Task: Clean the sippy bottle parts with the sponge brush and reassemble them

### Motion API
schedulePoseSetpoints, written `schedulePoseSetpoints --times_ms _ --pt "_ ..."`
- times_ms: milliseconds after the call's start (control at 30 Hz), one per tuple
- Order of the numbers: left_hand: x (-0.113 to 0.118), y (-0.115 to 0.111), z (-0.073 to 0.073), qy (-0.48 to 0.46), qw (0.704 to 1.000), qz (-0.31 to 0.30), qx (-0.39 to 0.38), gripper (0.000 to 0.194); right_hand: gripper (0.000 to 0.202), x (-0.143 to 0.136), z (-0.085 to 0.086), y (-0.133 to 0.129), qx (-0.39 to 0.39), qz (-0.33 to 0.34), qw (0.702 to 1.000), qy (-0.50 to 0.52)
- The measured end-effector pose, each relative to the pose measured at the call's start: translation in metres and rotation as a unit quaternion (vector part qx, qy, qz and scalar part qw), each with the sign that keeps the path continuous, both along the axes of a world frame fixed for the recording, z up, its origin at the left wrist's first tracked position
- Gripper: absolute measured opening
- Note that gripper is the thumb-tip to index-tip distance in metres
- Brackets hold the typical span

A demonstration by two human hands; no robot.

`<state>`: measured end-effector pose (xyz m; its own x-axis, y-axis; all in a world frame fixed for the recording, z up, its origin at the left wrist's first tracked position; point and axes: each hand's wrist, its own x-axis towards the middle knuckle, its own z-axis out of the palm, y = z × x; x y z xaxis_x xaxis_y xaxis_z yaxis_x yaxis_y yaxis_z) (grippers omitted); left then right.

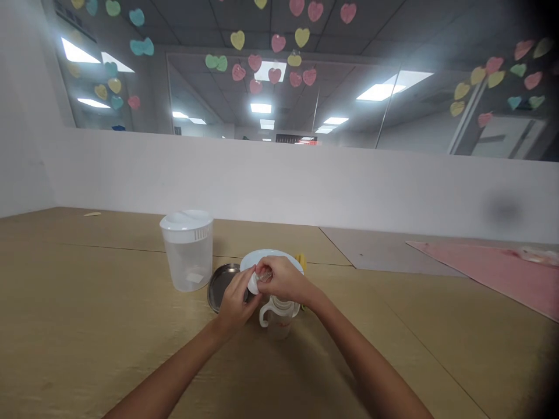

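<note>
My left hand (pixel 236 301) and my right hand (pixel 286 278) meet in the middle of the head view. Fingers of the left are closed on a small white bottle collar (pixel 252 284). At the collar's upper right, the right hand pinches a small clear piece (pixel 264 274), perhaps a bottle teat; fingers hide much of it. Just below the hands, a clear baby bottle (pixel 279 327) with white side handles stands upright, its top uncovered. Behind them lies a white plate (pixel 258 256), partly covered by the right hand. A round metal tray (pixel 215 294) sits beside the left hand.
A lidded translucent bucket (pixel 187 256) stands left of the tray. Something yellow (pixel 301 260) shows past the plate. A pink mat (pixel 493 270) lies at the right on the wooden table (pixel 109 314). Behind runs a white wall (pixel 279 180) below glass.
</note>
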<state>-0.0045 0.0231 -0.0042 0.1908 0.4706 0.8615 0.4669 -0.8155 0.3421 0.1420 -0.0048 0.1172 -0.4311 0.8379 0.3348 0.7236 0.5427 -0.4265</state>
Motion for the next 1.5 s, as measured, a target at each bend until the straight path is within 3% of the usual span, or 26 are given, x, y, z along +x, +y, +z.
schedulePoseSetpoints --times_ms 367,633,800,1000,1233,1300,1333,1433,1500 --pt "0.0 0.002 0.001 -0.011 0.998 0.022 0.063 0.044 0.014 -0.007 -0.012 0.004 0.089 0.016 0.995 -0.046" --pt "-0.001 0.0 0.002 0.001 0.999 0.006 0.054 0.046 0.02 -0.006 -0.013 0.008 0.075 0.012 0.997 -0.015" --pt "-0.003 0.0 0.002 0.008 0.996 0.008 0.088 0.047 0.015 0.004 -0.006 0.011 -0.038 0.035 0.995 0.08" --pt "-0.005 -0.004 0.004 0.024 0.995 0.001 0.096 0.046 0.011 0.016 0.0 0.013 -0.254 0.126 0.929 0.239" --pt "-0.005 -0.004 0.003 0.013 0.996 -0.005 0.083 0.045 0.015 0.019 -0.003 0.023 -0.31 0.095 0.872 0.367" --pt "-0.005 -0.001 0.002 0.009 0.998 0.006 0.06 0.043 0.018 0.025 -0.003 0.027 -0.286 0.078 0.883 0.365" --pt "-0.005 0.0 0.002 0.003 0.999 0.021 0.045 0.041 0.02 0.029 -0.003 0.03 -0.263 0.065 0.903 0.335" --pt "-0.005 0.003 0.001 0.005 0.997 0.071 -0.002 0.041 0.022 0.042 -0.008 0.039 -0.148 -0.032 0.982 0.114" --pt "-0.006 0.005 0.001 0.033 0.996 0.08 -0.028 0.044 0.022 0.049 -0.014 0.045 -0.081 -0.101 0.991 -0.02"
